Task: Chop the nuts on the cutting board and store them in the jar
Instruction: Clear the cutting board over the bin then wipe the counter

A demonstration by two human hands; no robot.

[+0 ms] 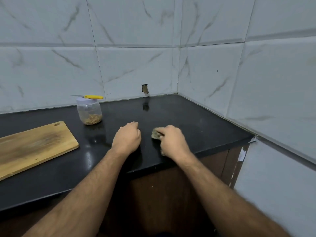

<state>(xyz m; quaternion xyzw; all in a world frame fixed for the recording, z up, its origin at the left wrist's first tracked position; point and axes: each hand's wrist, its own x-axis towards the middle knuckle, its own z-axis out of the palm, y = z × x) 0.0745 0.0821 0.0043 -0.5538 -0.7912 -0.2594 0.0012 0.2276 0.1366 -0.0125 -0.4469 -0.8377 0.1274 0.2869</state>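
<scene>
A clear plastic jar [89,112] with a white lid stands on the black counter, chopped nuts in its bottom. A yellow-handled knife [89,96] lies across the lid. The wooden cutting board [34,147] lies bare at the left. My left hand [127,137] rests on the counter with fingers curled under, holding nothing that shows. My right hand [172,140] grips a crumpled grey-brown cloth [155,133] against the counter, to the right of the left hand.
The black counter [196,120] runs into a corner of white marble-look tiled walls. A small hole in the wall [145,88] sits at the back. The counter's front edge drops to brown cabinets [171,194] below.
</scene>
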